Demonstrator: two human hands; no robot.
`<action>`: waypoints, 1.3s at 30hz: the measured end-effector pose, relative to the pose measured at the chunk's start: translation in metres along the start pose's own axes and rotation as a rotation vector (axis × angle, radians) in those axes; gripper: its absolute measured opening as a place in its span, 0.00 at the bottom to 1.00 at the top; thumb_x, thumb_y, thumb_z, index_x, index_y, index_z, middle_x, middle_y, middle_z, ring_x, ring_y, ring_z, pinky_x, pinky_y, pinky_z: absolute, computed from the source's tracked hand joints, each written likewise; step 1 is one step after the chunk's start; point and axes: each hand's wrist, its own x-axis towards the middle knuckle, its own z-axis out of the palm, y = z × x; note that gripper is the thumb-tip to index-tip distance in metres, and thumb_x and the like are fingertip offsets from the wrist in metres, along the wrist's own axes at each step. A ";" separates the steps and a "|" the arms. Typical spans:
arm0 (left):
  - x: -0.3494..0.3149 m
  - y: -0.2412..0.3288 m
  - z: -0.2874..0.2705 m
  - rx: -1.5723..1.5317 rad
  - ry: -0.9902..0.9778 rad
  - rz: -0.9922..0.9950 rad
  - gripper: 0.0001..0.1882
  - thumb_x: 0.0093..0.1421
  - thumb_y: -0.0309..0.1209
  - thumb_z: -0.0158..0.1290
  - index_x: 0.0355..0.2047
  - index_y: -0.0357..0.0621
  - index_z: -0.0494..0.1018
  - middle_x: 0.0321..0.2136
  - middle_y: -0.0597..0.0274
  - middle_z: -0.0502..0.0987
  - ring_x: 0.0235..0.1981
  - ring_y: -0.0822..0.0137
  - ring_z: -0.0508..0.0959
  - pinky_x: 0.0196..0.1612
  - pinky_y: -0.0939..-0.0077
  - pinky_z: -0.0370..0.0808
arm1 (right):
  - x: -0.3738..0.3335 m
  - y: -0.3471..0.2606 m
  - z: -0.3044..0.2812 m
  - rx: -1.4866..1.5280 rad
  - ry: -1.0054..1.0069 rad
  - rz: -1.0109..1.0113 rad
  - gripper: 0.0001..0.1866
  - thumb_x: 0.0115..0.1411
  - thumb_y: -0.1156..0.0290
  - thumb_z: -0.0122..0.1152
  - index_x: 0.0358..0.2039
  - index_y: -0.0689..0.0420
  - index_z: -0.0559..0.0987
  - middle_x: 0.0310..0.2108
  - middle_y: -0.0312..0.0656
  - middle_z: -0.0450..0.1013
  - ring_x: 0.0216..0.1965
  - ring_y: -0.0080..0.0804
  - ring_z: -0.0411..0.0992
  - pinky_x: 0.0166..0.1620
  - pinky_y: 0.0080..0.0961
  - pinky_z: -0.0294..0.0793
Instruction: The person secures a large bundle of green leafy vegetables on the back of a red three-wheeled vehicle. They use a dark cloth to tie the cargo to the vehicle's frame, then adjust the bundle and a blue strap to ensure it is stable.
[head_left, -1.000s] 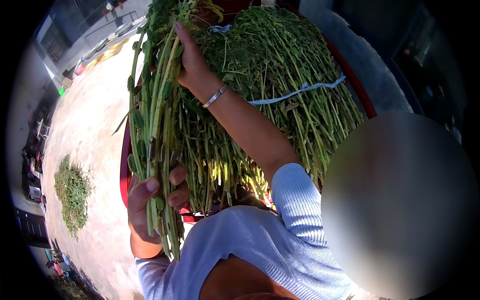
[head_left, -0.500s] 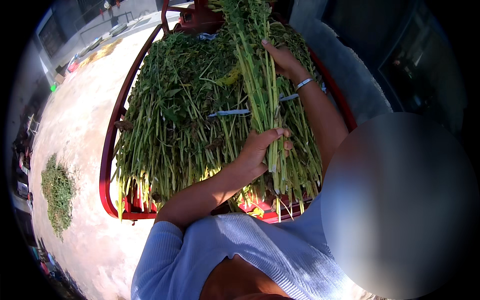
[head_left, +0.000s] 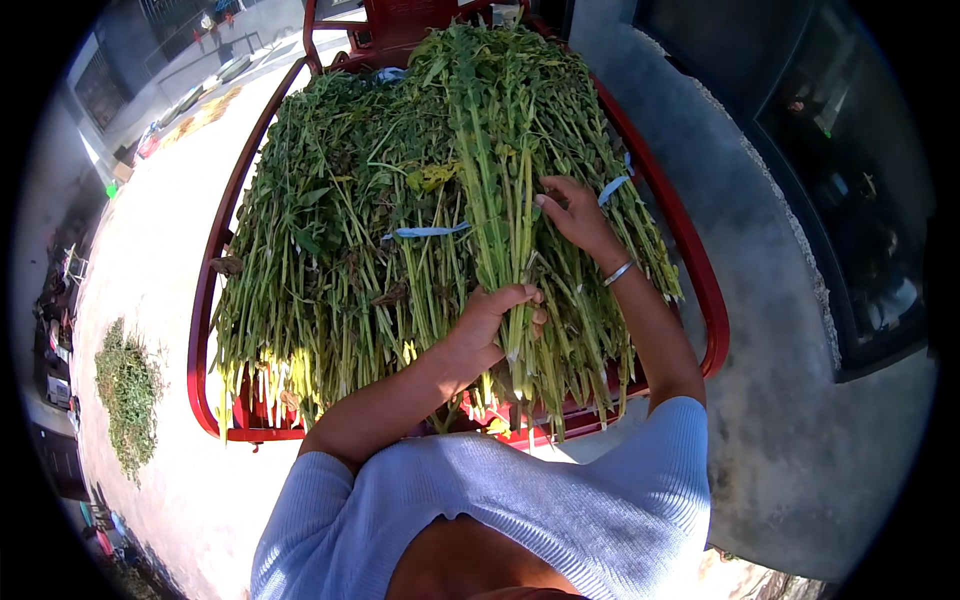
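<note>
A bundle of long green plant stalks (head_left: 494, 205) with leafy tops stands out above the pile. My left hand (head_left: 494, 316) is wrapped round its lower, cut end. My right hand (head_left: 577, 216), with a silver bracelet at the wrist, is just right of the bundle; its fingers are bent but apart, with nothing seen in them. Underneath lies a thick heap of similar stalks (head_left: 330, 250), leaves away from me and cut ends toward me. A pale blue strip (head_left: 432, 231) crosses the heap, and another blue piece (head_left: 613, 189) shows beyond my right hand.
The heap fills a red cart bed with a tubular rail (head_left: 715, 310). A grey wall with a dark-framed glass panel (head_left: 850, 220) stands close on the right. On the sunlit concrete (head_left: 200, 420) at left lies a small pile of green plants (head_left: 127, 400).
My right hand has come off the held stalks and now sits beside them with fingers apart. My left hand keeps its grip, slightly lower. The view has shifted, showing more of the cart's right side.
</note>
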 end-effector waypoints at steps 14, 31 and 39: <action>-0.061 -0.022 0.096 -0.008 -0.035 -0.083 0.11 0.58 0.35 0.50 0.35 0.39 0.69 0.25 0.61 0.71 0.29 0.68 0.73 0.33 0.76 0.73 | -0.009 0.019 0.009 -0.275 -0.037 0.015 0.10 0.46 0.76 0.60 0.32 0.59 0.78 0.29 0.50 0.71 0.32 0.48 0.71 0.33 0.41 0.69; -0.050 -0.099 0.057 -0.061 -0.007 -0.100 0.11 0.56 0.38 0.52 0.34 0.45 0.71 0.24 0.63 0.73 0.24 0.71 0.73 0.29 0.77 0.73 | -0.016 0.050 0.039 -0.175 0.162 0.019 0.10 0.46 0.76 0.57 0.31 0.63 0.78 0.29 0.53 0.70 0.32 0.52 0.69 0.35 0.44 0.70; -0.037 -0.127 0.029 -0.087 -0.013 -0.106 0.10 0.56 0.36 0.50 0.33 0.43 0.71 0.21 0.64 0.73 0.20 0.70 0.73 0.21 0.75 0.71 | -0.023 0.070 0.004 -0.441 0.005 -0.270 0.17 0.45 0.73 0.61 0.37 0.63 0.76 0.37 0.56 0.70 0.38 0.54 0.68 0.41 0.42 0.68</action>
